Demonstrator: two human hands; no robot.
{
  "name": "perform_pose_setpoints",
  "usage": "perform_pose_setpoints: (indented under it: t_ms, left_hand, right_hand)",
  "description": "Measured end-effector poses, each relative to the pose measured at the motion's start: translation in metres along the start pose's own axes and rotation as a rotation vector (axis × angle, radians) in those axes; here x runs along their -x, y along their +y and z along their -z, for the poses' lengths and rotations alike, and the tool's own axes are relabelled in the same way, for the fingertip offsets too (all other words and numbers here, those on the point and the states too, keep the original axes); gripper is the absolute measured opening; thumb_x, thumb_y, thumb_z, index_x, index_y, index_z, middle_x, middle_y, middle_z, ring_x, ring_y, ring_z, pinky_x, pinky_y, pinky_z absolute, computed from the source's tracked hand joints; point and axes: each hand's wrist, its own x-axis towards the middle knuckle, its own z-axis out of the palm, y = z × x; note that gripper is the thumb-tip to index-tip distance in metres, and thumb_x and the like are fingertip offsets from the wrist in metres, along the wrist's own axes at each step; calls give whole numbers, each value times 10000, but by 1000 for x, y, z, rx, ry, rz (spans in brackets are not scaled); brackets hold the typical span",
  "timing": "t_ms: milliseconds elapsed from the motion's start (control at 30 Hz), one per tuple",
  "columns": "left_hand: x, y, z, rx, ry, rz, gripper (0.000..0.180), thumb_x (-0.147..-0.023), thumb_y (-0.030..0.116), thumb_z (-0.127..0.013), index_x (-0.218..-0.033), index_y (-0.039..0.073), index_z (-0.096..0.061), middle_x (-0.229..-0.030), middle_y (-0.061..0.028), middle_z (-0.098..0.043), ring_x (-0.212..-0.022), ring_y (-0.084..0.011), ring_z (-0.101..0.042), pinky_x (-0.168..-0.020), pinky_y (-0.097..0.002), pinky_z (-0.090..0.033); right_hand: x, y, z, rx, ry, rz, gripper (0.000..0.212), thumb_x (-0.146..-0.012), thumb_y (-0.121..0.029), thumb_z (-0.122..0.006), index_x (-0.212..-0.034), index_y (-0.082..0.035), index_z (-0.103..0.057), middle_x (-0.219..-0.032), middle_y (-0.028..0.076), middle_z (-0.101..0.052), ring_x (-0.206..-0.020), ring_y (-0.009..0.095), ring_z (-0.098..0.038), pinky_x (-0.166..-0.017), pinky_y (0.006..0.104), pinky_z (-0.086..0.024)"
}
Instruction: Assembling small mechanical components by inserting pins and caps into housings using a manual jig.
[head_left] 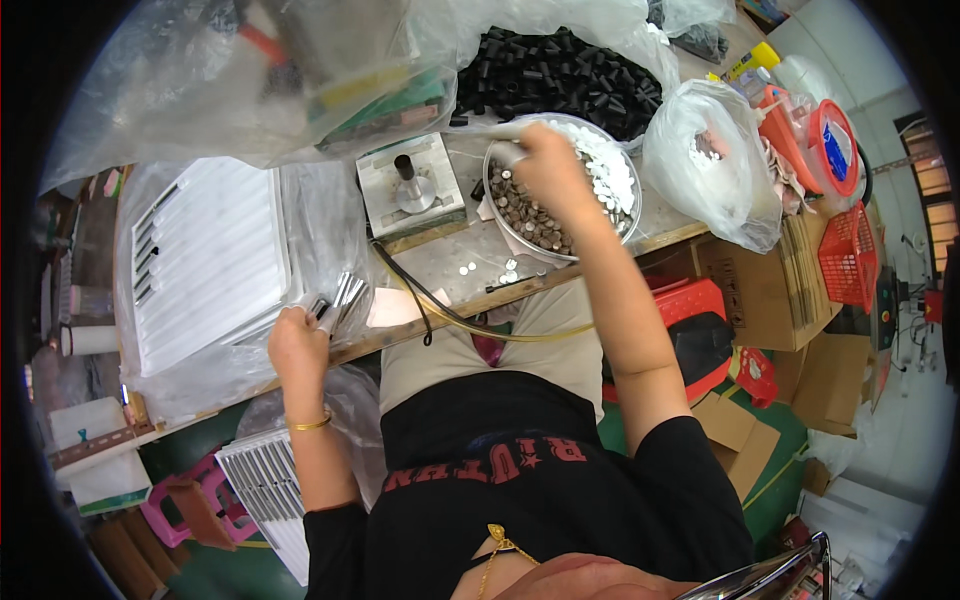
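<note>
My left hand is closed at the table's front edge. Out of its fingers stick shiny silver tubes, with a dark end showing close to the fingertips. My right hand hovers over a round clear tub, fingers drawn together and smeared by motion. A pale blurred shape shows at those fingertips; I cannot make out what it is. Inside the tub lie brownish metallic discs and small white pieces. Between the hands stands a square metal block carrying an upright black-topped post.
Black short tubes fill a plastic bag behind the tub. White ridged trays lie in plastic on the left. A hose loops over the front edge. A clear bag and a red basket are at the right.
</note>
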Motion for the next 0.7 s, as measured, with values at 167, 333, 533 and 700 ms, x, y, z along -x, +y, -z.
perform_pose_setpoints:
  t_ms: [167,333,533,700]
  left_hand:
    - [5,-2,0,1,2,16,109,-686,58,-654,-684,-11,-569,-723,-185,-577,-676,-395,-558,-615,-464,-436]
    - [2,10,4,111,107,-2,66,-661,9,-628,-681,-7,-567,-706,-166,-560,-645,-373,-555,-593,-435,-438]
    - [-12,33,8,256,189,-113,139,-637,-45,-601,-762,2,-635,-678,-141,-544,-588,-313,-548,-548,-401,-434]
    - [-18,56,-1,376,206,-195,271,-660,18,-693,-931,32,-697,-654,-119,-536,-552,-264,-524,-526,-374,-422]
  right_hand:
    - [-5,82,70,612,78,-68,173,-786,-235,-674,-908,-125,-727,-888,116,-664,-846,298,-637,-737,395,-497]
    - [-3,96,66,800,10,23,223,-791,-310,-667,-896,-123,-729,-831,109,-662,-811,302,-642,-702,410,-494]
    - [-8,82,43,945,36,-121,130,-730,-151,-634,-768,-45,-700,-811,152,-666,-759,319,-659,-682,403,-522]
    - [-14,73,41,953,-19,-240,151,-727,-163,-640,-774,-32,-699,-848,176,-680,-803,323,-665,-702,398,-524]
